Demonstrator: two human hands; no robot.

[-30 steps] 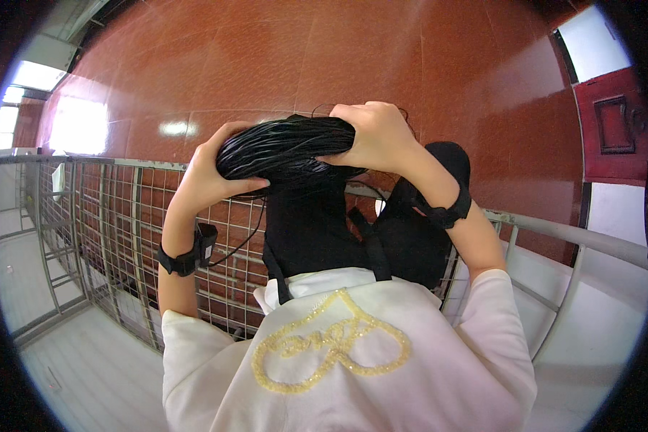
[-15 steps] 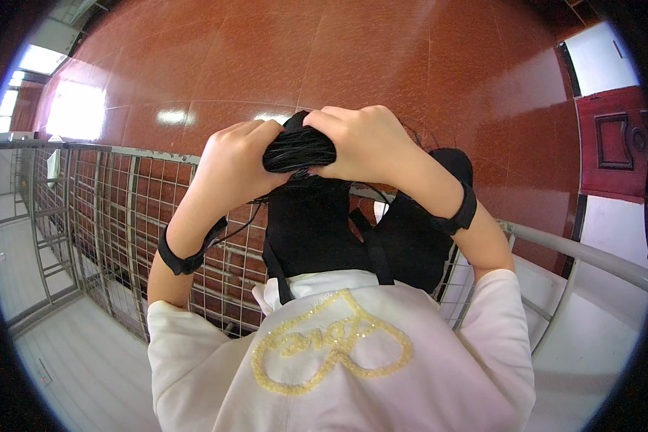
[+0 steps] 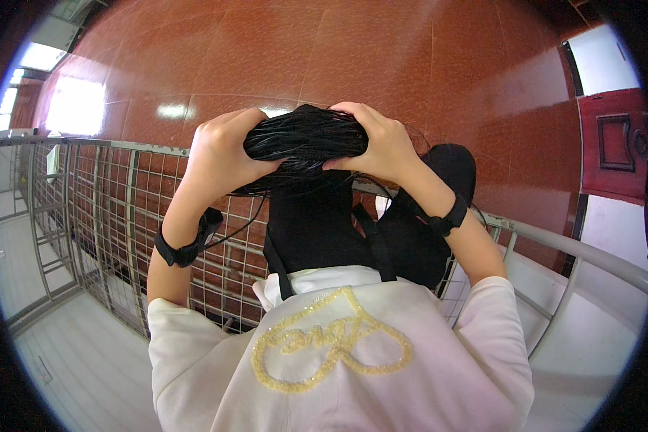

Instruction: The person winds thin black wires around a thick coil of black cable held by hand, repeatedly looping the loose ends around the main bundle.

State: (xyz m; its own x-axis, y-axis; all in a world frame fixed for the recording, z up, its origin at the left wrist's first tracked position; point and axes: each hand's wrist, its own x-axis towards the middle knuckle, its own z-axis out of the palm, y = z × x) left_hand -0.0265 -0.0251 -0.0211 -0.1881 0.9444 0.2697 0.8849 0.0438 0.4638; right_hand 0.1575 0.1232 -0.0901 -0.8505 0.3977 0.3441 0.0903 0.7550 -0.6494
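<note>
A thick bundle of thin black strands (image 3: 306,137) is stretched across between my two hands, above my lap. It looks like braided hair or cords; which of these I cannot tell. My left hand (image 3: 227,147) grips its left end, thumb underneath and fingers curled over the far side. Around the right end my right hand (image 3: 378,144) is closed the same way. The fingertips of both hands are hidden behind the strands. Some loose strands hang below, over my black trousers (image 3: 313,230).
A metal mesh bed frame (image 3: 227,281) lies under and left of me, with a grey rail (image 3: 583,252) at the right. Beyond it spreads a glossy reddish-brown tiled floor (image 3: 266,50). A dark red door panel (image 3: 612,144) stands at the far right. Black bands circle both my wrists.
My hands have moved apart, and the black bundle between them has spread wider. More of its strands now show. Loose strands fan out further toward the lower left.
</note>
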